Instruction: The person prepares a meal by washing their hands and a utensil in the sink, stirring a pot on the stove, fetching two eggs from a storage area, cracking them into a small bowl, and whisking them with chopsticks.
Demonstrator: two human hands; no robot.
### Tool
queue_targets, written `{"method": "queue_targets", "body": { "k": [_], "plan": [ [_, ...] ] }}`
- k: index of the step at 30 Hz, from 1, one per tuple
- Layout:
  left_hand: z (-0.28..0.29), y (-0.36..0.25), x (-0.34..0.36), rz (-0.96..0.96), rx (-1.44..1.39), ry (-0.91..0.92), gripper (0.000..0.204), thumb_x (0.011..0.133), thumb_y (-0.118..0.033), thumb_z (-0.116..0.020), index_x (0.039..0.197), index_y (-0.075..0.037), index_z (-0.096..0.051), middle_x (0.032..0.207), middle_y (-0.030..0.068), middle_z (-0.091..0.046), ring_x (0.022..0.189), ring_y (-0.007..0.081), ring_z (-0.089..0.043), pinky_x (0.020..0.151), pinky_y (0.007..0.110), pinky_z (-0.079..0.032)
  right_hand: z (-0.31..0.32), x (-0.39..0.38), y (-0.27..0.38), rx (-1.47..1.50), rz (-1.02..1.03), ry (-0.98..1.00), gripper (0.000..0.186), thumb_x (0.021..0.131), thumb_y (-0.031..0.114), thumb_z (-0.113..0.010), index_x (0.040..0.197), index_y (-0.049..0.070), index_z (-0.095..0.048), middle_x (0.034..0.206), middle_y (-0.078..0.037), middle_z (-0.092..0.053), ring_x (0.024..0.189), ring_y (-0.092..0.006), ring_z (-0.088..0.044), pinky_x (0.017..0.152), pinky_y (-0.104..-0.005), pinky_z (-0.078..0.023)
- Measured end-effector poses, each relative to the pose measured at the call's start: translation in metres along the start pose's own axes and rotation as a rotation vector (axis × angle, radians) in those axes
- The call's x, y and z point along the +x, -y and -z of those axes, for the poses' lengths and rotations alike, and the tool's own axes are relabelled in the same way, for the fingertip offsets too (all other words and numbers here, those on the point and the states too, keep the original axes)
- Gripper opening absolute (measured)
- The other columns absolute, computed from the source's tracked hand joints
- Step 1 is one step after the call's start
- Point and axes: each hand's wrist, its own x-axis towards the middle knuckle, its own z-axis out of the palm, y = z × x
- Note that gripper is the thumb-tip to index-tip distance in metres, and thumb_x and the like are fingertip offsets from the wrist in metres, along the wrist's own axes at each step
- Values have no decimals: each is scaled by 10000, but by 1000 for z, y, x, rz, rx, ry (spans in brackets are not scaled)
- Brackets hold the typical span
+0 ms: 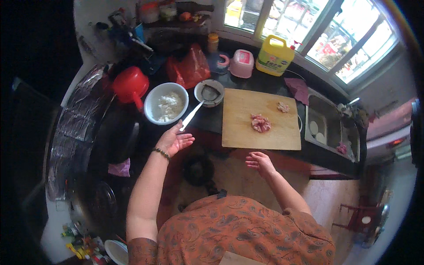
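My left hand [172,142] is palm up with fingers apart below a white bowl [150,104] of white powder [170,106]. Its thumb is by the white handle [190,117] of a strainer or ladle resting in a smaller bowl [216,99] of liquid; whether they touch is unclear. My right hand [258,164] hovers in front of the wooden cutting board [247,139], fingers spread and holding nothing. On the board lie a pile of pinkish raw meat [260,125] and a smaller pile [283,107].
A red plastic pot [130,84], red bag [190,66], pink container [242,64] and yellow jug [274,55] line the back of the dark counter. A steel sink [318,110] is at the right, below the window. A dark pan [90,198] and foil-covered panel [66,141] are at the left.
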Motion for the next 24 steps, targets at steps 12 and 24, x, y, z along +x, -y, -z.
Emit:
{"method": "queue_targets", "body": {
  "k": [12,24],
  "plan": [
    [36,60,-96,-138,-47,-7,412,879,-372,-626,1112,-52,-512,1125,190,-568,890,297,-646,723,386,-561,-45,-7,9,-101,-143,260,431,898,268,-616,1217,11,-482,1102,-144,-605,913,-235,-636,757,-357,-547],
    [96,212,-297,-416,-413,-504,333,968,-293,-490,1186,-41,-497,1076,116,-625,870,216,-646,701,331,-549,-155,62,-13,-468,-270,497,266,787,29,-615,1051,21,-590,849,-73,-600,673,-174,-590,593,-298,-514]
  ]
}}
